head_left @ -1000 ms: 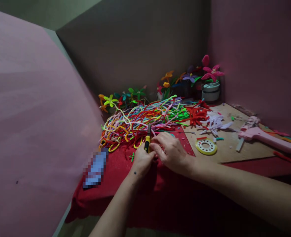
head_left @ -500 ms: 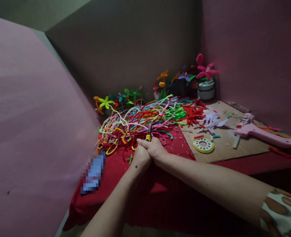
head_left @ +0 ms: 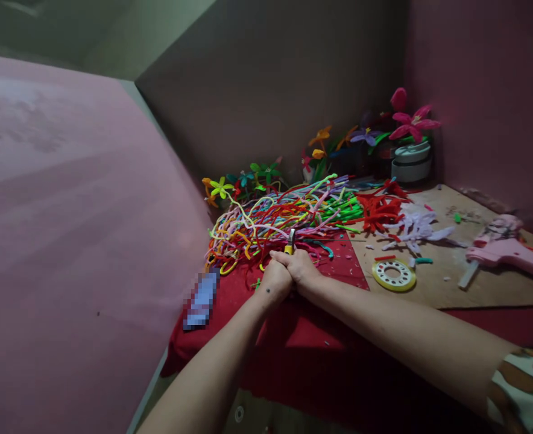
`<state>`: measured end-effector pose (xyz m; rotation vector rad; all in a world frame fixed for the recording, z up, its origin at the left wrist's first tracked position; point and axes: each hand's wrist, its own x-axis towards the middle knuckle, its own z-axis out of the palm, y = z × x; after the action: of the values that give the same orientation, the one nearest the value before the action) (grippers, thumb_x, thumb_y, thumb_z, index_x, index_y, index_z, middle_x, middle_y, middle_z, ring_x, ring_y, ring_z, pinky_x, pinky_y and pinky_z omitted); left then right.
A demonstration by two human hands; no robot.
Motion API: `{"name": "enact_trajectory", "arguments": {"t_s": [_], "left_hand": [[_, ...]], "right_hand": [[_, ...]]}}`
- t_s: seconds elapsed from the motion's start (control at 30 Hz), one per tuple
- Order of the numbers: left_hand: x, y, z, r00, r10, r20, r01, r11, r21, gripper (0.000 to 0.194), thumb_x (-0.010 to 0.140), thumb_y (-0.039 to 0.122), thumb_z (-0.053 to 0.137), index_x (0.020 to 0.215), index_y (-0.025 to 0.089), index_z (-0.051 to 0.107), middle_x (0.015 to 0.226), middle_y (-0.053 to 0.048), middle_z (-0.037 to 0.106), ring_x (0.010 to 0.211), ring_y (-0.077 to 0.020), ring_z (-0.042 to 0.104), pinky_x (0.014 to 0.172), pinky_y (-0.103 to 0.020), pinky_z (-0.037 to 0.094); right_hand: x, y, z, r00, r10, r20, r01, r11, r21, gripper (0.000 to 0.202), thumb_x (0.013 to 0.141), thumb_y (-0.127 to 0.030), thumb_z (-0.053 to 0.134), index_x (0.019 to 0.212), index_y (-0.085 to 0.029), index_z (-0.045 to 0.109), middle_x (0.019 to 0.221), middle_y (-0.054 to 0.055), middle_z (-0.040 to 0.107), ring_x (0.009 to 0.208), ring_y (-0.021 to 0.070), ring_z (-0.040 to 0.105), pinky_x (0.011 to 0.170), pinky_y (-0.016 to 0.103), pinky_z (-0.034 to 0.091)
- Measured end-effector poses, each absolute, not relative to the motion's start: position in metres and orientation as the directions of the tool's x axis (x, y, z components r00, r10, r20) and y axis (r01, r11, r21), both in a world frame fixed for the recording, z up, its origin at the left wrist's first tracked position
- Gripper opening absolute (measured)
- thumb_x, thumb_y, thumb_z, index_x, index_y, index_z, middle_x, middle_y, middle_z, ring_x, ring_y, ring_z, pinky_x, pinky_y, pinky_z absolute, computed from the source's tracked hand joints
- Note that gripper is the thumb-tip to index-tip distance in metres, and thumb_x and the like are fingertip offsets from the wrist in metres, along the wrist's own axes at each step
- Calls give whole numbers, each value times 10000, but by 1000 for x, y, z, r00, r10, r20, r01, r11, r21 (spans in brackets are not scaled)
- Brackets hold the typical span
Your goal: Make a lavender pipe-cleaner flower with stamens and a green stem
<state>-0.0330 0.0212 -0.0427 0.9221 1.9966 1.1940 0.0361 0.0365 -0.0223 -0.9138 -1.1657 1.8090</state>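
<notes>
My left hand (head_left: pixel 274 278) and my right hand (head_left: pixel 303 270) are clasped against each other over the front of the red cloth. Out of their grip points a pair of pliers (head_left: pixel 290 242) with yellow handles, its dark metal jaws upward. Most of the handles are hidden by my fingers. A thin straight wire (head_left: pixel 350 240) runs sideways at the jaws; whether they bite on it I cannot tell. Just beyond the pliers lies a tangled heap of coloured pipe cleaners (head_left: pixel 266 212).
On a cardboard sheet (head_left: pixel 429 295) at right are a tape roll (head_left: pixel 412 278), a pink glue gun (head_left: pixel 508 248), red pieces (head_left: pixel 377 212) and white fuzzy pieces (head_left: pixel 415 226). Fuzzy flowers (head_left: pixel 415 125) stand behind, by a grey lidded container (head_left: pixel 411 166). A pixelated item (head_left: pixel 202 301) lies left.
The camera view has swung left, so everything appears further right. My hands keep the same clasp on the pliers.
</notes>
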Motion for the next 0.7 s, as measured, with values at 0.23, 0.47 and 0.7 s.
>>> {"name": "enact_trajectory", "arguments": {"t_s": [0.23, 0.47, 0.7], "left_hand": [[-26, 7, -27, -500, 815, -293, 363, 504, 783, 244, 802, 340, 538, 832, 115, 626, 748, -58, 625, 647, -166, 586, 560, -300, 485], [-21, -16, 17, -292, 932, -214, 451, 332, 829, 139, 601, 241, 633, 557, 144, 544, 438, 10, 516, 390, -108, 479, 396, -218, 381], [-79, -75, 52, -427, 893, -142, 678, 421, 602, 277, 647, 407, 595, 752, 170, 499, 532, 41, 523, 395, -101, 447, 379, -214, 328]], "right_hand": [[41, 38, -24, -496, 856, -144, -218, -284, -934, 286, 665, -426, 597, 602, -166, 495, 419, -36, 445, 375, 108, 423, 392, 233, 346], [48, 38, -19, -476, 879, -32, -292, -192, -937, 390, 679, -540, 557, 688, -150, 534, 547, -23, 504, 499, 106, 486, 464, 213, 398], [84, 46, -1, -361, 904, 228, -300, 119, -947, 299, 755, -420, 501, 815, -137, 577, 750, 44, 598, 652, 145, 551, 565, 261, 458]]}}
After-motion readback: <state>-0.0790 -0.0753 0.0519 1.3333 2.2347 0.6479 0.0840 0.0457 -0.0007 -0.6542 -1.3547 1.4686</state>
